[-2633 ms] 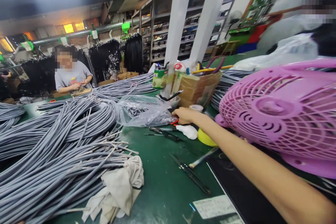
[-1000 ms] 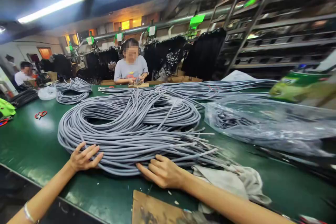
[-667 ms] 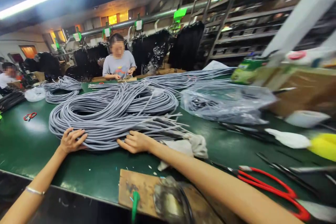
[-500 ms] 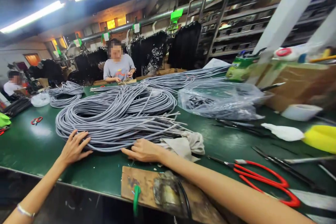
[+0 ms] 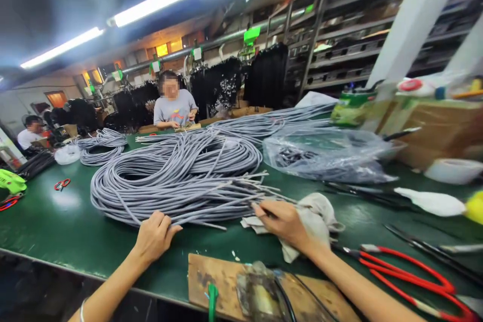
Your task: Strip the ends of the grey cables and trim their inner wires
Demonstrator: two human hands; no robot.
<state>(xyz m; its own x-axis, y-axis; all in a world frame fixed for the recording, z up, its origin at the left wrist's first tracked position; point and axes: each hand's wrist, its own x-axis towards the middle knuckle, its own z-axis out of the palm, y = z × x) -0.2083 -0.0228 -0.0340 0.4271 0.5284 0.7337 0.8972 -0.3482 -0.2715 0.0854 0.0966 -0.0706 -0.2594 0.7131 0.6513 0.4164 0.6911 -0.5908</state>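
Observation:
A large coil of grey cables lies on the green table in front of me. My left hand is at its near edge, fingers curled around a grey cable and thumb pointing right. At the right, by the loose cable ends, my right hand has its fingers bent together. What lies between those fingertips is hidden. A crumpled off-white cloth sits beneath and beside the right hand.
Near the front edge lies a wooden board with a metal fixture. Red-handled pliers and a clear plastic bag are at right. Small red scissors lie left. A co-worker sits across the table.
My left hand has slid right along the coil's near edge and its spread fingers have curled in. My right hand has moved right to the cable ends and cloth. The view has shifted slightly.

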